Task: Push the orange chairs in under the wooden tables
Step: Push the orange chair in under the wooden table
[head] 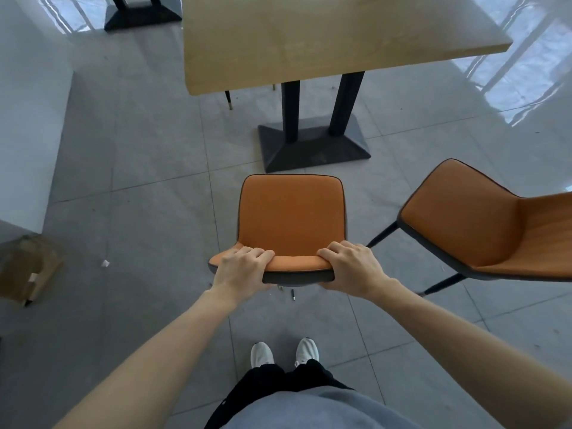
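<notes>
An orange chair (292, 212) with dark trim stands in front of me, its seat facing a light wooden table (309, 41). My left hand (241, 267) grips the left end of its backrest top. My right hand (353, 266) grips the right end. The chair's front edge is short of the table's near edge, just before the table's dark base (312, 147). A second orange chair (489, 224) stands to the right, turned sideways and apart from the table.
A white wall (28, 119) runs along the left. A cardboard piece (28, 270) lies on the grey tiled floor at its foot. Another table base (142, 13) is at the top left. Thin chair legs (228, 99) show beyond the table.
</notes>
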`<action>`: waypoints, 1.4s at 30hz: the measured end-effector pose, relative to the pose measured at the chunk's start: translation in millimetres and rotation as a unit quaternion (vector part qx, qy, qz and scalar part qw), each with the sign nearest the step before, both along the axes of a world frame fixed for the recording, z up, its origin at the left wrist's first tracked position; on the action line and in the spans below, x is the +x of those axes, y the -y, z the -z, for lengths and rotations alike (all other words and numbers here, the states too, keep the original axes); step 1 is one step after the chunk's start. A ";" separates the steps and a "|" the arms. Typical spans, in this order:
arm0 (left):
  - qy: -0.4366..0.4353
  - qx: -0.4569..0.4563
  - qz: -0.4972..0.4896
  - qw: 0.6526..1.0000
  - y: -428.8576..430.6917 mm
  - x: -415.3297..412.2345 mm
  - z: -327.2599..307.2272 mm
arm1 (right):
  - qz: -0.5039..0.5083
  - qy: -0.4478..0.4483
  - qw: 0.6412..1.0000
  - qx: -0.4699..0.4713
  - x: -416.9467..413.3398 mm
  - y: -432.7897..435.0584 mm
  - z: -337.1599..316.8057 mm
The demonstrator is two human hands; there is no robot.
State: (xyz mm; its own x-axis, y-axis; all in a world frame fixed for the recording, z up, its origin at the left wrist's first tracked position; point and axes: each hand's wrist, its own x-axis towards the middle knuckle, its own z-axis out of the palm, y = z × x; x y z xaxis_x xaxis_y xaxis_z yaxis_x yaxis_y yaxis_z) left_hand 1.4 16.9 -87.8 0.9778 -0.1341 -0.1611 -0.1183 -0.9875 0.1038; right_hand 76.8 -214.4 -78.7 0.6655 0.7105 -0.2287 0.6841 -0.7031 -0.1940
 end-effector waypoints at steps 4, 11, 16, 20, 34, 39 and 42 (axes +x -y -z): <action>0.042 0.009 0.028 0.999 -9.5 14.4 -2.2 | -0.006 0.015 1.000 0.009 13.9 -4.1 -1.6; 0.075 0.014 0.024 0.997 -25.4 49.2 -11.9 | 0.000 0.043 0.999 0.032 45.9 -20.4 -10.2; 0.073 0.008 0.025 0.997 -24.5 49.7 -4.5 | -0.022 0.063 0.997 0.044 51.5 -16.7 -3.1; 0.071 -0.005 0.014 0.997 -7.2 50.7 0.1 | -0.038 0.077 0.995 0.041 61.5 -1.0 1.2; 0.099 -0.003 0.043 0.994 -12.1 86.7 5.8 | -0.003 0.118 0.991 0.061 93.9 -4.0 9.7; 0.080 0.010 0.022 0.997 -47.7 101.2 13.8 | 0.015 0.112 0.991 0.071 95.7 -41.7 20.6; 0.074 0.010 0.014 0.997 -56.6 124.3 12.2 | 0.033 0.116 0.990 0.072 119.0 -52.6 23.0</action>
